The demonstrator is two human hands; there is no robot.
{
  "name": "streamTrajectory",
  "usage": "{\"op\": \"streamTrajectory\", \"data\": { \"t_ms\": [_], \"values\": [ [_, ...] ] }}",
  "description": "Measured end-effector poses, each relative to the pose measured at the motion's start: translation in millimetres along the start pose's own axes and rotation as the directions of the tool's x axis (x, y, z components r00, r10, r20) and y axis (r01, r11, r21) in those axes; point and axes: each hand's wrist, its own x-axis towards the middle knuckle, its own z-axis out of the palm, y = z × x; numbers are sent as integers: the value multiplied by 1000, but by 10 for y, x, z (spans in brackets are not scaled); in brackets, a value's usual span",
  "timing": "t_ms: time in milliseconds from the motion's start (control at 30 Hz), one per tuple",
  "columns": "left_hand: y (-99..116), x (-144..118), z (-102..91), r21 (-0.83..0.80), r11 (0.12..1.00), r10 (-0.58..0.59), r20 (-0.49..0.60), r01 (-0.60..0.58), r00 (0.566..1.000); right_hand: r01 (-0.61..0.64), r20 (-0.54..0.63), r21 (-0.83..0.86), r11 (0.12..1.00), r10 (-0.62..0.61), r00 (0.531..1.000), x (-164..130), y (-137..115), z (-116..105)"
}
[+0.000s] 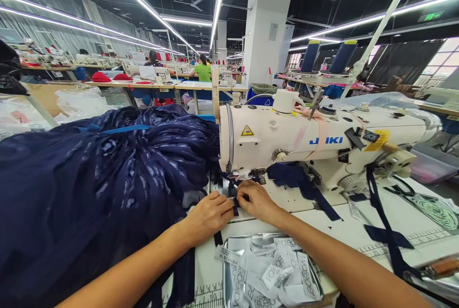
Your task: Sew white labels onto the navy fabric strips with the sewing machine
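Surface: white sewing table (358, 231) with printed ruler marks, in a long factory hall under strip lights.
Machine: one cream sewing machine (322, 143) across the table.
Fabric: dark navy fabric (89, 188) heaped at left, its edge under the needle.
Left hand (210, 214): fingers curled, pressing the fabric edge.
Right hand (256, 200): pinching a small navy strip (235, 206) just before the needle.
Tray: one metal tray (229, 246) of white labels, near the wrists.
Cones: two blue thread cones (310, 57) behind.
People: three seated workers far back.

Under both grips lies a dark navy strip of matt woven cloth (235, 206). Left of them billows soft, patterned navy fabric (89, 179). Behind stands a glossy cream enamelled metal sewing machine (287, 140); nearer, a shiny steel tray (229, 246) of white woven labels (276, 269).
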Motion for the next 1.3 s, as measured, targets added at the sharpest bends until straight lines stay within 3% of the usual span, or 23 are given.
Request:
{"op": "streamTrajectory", "data": {
  "t_ms": [200, 400, 667, 1033, 1200, 1300],
  "values": [
    [-52, -1, 89, -140, 989, -44, 80, 55, 996, 21, -44, 36, 999, -20, 999, 21, 20, 71],
    [-57, -5, 113, -188, 976, -94, 99, 112, 991, -42, -69, 156, 987, 53, 996, 31, 62, 119],
    [-9, -17, 110, -182, 976, -108, 60, 118, 992, 123, -17, -211, 970, -130, 991, -140, -99, -8],
    [106, 29, 71, -298, 938, -158, 88, 177, 984, -26, -9, 125, 992, 28, 1000, -92, 13, 30],
    [110, 12, 54, -295, 940, -165, 47, 171, 985, -25, 11, 187, 982, 23, 1000, -61, 67, 25],
    [105, -7, 35, -190, 958, -225, -29, 216, 974, -27, 4, 214, 977, 27, 1000, -58, 60, 7]
  ]
}}
